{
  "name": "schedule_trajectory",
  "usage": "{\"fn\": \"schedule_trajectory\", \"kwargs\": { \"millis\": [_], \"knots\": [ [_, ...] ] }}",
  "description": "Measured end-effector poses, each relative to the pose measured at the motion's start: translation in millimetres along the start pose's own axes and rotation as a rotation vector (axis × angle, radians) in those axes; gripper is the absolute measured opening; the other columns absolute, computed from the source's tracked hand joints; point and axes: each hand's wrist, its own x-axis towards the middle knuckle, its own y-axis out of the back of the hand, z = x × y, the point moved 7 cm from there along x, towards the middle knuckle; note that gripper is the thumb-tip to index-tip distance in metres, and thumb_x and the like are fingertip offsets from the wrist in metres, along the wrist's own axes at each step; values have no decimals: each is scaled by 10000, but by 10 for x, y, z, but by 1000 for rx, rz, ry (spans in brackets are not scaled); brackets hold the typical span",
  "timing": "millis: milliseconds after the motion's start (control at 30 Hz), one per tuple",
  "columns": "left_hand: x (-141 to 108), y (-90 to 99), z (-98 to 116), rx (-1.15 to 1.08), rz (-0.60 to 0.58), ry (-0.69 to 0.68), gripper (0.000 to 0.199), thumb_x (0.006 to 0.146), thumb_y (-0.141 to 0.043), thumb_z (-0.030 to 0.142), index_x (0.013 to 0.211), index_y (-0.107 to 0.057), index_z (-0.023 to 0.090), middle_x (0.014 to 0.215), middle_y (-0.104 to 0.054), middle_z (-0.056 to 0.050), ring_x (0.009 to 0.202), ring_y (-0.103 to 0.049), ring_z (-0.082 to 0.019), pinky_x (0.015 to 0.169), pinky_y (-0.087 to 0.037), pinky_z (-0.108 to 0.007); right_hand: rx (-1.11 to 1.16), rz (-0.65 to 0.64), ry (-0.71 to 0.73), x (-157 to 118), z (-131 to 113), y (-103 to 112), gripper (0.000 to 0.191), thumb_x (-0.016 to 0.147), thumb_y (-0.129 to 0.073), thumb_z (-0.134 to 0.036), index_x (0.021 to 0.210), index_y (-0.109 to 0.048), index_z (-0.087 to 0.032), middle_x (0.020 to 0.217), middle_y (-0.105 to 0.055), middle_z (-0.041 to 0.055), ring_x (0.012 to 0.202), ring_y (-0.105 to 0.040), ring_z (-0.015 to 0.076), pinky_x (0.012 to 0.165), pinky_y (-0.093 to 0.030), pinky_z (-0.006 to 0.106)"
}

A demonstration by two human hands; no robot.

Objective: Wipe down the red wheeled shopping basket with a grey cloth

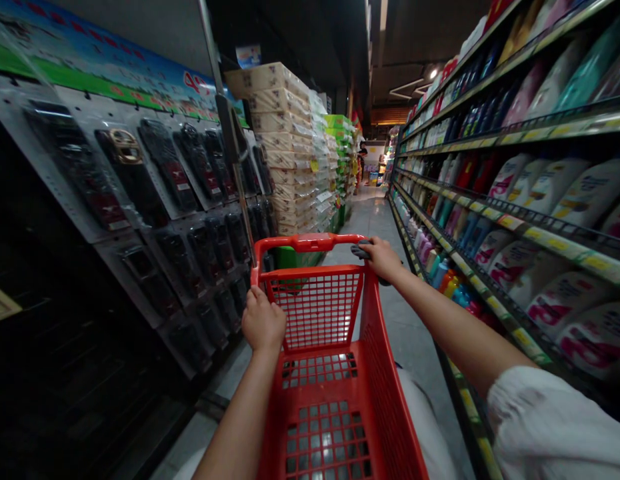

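Left hand point(263, 320), right hand point(383, 259) | both on rim | red cart point(323, 393) between

Shopping cart of gridded plastic point(317, 393): red (lattice-patterned); right, near: white-and-magenta plastic bottles point(600, 339).

A red "4" stands out on the blue-and-green banner point(105, 60) at ten o'clock; bottle labels point(590, 190) at three o'clock are illegible.

Grey shiny floor point(367, 215), light reflected; red cart point(323, 395) apparently standing on it, wheels out of sight.
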Motion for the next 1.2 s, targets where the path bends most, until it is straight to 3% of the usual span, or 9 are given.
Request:
{"fn": "schedule_trajectory", "kwargs": {
  "millis": [167,300,400,533,700,933,1200],
  "knots": [
    [7,4,8,4,-7,2,647,878,-435,208,1465,-383,-61,1449,-501,-268,1129,-647,-336,911,-547,-411,-35,21,49,242,-13,-54,402,881,-517,-174,1220,-708,-275,1282,-606,112,1031,-557,271,858,-487,389],
    [4,12,11,3,-25,12,657,876,-437,214,1473,-375,-54,1459,-493,-262,1112,-653,-341,900,-547,-418,-99,3,171,36,-171,-57,283,877,-573,-255,1091,-757,-270,1192,-657,88,1054,-511,297,768,-470,375],
    [1,15,14,-9,-26,20,656,873,-442,213,1472,-382,-47,1468,-490,-252,1125,-648,-347,901,-545,-418,-118,3,195,-192,-244,-10,300,909,-526,-222,1108,-744,-274,1143,-691,83,1019,-502,282,762,-428,380],
    [3,16,12,-52,-28,41,630,878,-445,203,1466,-412,-20,1468,-501,-237,1152,-642,-331,926,-538,-400,-142,11,170,-366,-307,88,350,937,-464,-194,1156,-713,-307,1120,-732,70,981,-524,273,776,-375,403],
    [3,15,6,-90,-22,53,615,886,-441,196,1465,-421,-8,1470,-507,-222,1162,-640,-321,925,-540,-389,-122,-34,39,-330,-437,114,347,914,-493,-207,1183,-690,-305,1133,-741,82,1030,-595,298,797,-377,420],
    [-7,-42,-34,-104,5,56,602,885,-448,177,1460,-437,2,1469,-515,-209,1209,-618,-301,977,-512,-358,39,-36,56,-207,-1155,-101,401,975,-403,-217,1298,-615,-323,1188,-719,64,1014,-653,239,801,-438,336],
    [-7,-83,-42,-122,-17,60,614,873,-430,131,1470,-420,-15,1476,-498,-232,1178,-635,-330,965,-521,-390,186,-36,225,27,-2158,-257,388,978,-431,-230,1314,-619,-285,1268,-682,49,1103,-619,211,940,-453,318]
  ]
}}
